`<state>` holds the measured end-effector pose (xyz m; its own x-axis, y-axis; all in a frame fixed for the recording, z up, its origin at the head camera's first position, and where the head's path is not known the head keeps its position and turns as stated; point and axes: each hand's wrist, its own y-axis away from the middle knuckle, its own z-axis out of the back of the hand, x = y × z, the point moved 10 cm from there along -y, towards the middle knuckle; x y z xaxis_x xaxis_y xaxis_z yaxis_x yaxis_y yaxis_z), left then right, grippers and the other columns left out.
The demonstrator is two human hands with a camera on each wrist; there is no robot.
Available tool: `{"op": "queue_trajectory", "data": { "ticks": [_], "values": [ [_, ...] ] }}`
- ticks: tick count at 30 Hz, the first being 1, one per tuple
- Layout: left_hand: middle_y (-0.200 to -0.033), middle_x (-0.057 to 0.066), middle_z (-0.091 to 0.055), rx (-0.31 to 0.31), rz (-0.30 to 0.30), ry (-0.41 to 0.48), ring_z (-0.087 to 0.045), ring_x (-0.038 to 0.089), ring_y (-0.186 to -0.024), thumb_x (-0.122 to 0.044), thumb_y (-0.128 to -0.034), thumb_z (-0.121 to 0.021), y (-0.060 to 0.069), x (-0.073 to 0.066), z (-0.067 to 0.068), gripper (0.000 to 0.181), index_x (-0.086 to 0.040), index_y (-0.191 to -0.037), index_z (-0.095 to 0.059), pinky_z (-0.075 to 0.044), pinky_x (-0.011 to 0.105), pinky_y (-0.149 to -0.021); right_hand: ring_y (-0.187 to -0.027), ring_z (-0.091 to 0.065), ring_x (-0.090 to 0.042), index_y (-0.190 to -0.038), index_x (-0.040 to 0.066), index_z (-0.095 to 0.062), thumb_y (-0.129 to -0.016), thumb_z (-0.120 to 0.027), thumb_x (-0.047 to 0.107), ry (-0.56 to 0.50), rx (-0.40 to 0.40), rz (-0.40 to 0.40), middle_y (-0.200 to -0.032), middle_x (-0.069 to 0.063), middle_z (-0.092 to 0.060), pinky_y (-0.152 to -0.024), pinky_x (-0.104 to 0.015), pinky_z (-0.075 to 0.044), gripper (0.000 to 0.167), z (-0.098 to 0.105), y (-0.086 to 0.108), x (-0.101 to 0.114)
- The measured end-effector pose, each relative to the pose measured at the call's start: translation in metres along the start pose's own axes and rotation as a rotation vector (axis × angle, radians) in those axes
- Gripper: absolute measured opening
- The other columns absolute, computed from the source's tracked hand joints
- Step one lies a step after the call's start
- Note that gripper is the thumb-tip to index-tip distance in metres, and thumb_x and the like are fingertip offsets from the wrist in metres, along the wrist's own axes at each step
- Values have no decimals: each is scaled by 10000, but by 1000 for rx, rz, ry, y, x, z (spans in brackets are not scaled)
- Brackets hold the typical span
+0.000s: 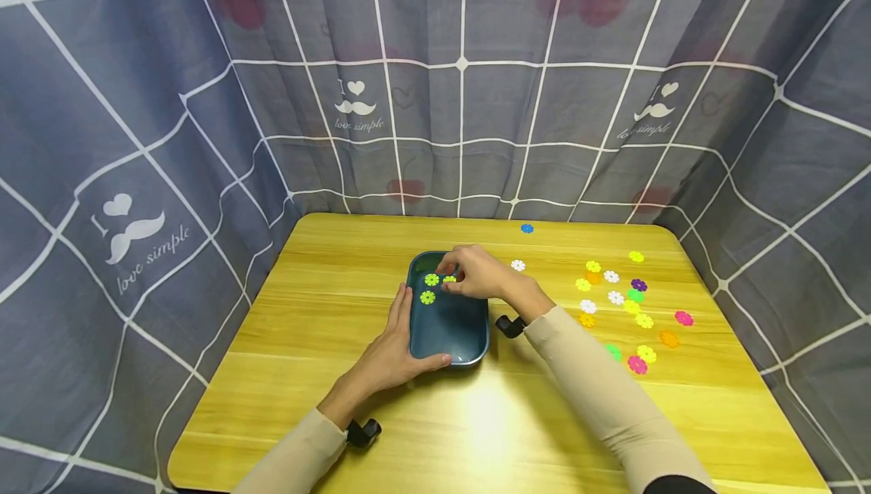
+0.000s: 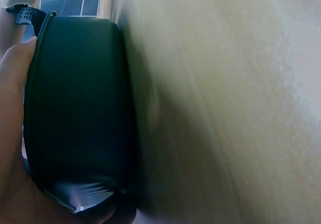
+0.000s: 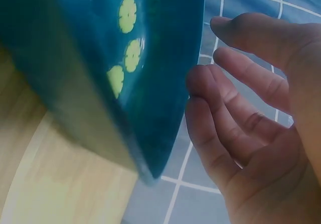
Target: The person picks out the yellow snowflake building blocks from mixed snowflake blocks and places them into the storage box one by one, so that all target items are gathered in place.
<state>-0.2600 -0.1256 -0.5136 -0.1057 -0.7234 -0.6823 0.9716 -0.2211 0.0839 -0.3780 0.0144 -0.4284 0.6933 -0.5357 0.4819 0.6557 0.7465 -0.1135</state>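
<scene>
A dark blue-green tray (image 1: 449,331) lies on the table, its outer side (image 2: 80,98) filling much of the left wrist view. My left hand (image 1: 391,356) grips its near left corner, fingers along the left wall and thumb on the near rim. Three yellow-green flower pieces (image 1: 427,297) rest inside toward the far end; the right wrist view shows them too (image 3: 132,56). Above the far right part of the tray is my right hand (image 1: 476,272), its fingers loosely bent and apart from the thumb. No piece is visible between those fingers (image 3: 200,83).
Loose flower pieces in several colours lie on the right of the wooden table (image 1: 272,380), including pink (image 1: 637,365), orange (image 1: 670,339) and purple (image 1: 639,284). A white one (image 1: 518,265) and a blue one (image 1: 527,228) lie nearer the tray. Grey checked curtains (image 1: 422,108) surround the table.
</scene>
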Motion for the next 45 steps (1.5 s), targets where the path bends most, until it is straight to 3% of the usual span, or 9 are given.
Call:
{"op": "queue_trajectory", "data": {
  "ticks": [10,19,25,33,45],
  "values": [
    [-1992,35,121,1,3,0,-471,525,-1688,-663,-918,-940,0,-2,0,1492,-174,-1890,81,-613,713,-1119,-844,-727,-113,-1292,51,-871,-1039,-893,169,-4,-48,-50,-1204,-164,-815,-803,-306,-660,281,11,24,-22],
    [-1994,43,96,-4,4,19,-495,528,-1669,-676,-899,-951,-1,-2,-1,1496,-194,-1895,57,-597,730,-1149,-810,-684,-112,-1264,24,-865,-1058,-879,172,1,-156,-63,-1105,-123,-805,-761,-303,-616,254,24,52,-40],
    [-1995,18,100,-4,-2,27,-510,528,-1660,-713,-884,-948,-1,-1,-4,1510,-189,-1896,43,-601,726,-1146,-791,-685,-96,-1281,10,-852,-1080,-848,167,-22,-202,-134,-1130,-119,-812,-741,-283,-598,255,35,81,-63],
    [-1991,-31,125,-14,-14,8,-541,527,-1637,-729,-881,-943,-2,-1,-2,1514,-190,-1897,42,-645,689,-1070,-880,-728,-191,-1303,29,-848,-1101,-836,200,-13,-248,-243,-1244,-161,-829,-778,-309,-593,265,51,120,-102],
    [-1994,1,105,-20,0,7,-567,530,-1613,-695,-885,-957,0,1,0,1505,-196,-1897,37,-656,675,-1045,-942,-703,-228,-1438,28,-798,-1125,-815,283,5,-226,-446,-1354,-254,-775,-819,-384,-583,404,60,178,-156]
  ]
}}
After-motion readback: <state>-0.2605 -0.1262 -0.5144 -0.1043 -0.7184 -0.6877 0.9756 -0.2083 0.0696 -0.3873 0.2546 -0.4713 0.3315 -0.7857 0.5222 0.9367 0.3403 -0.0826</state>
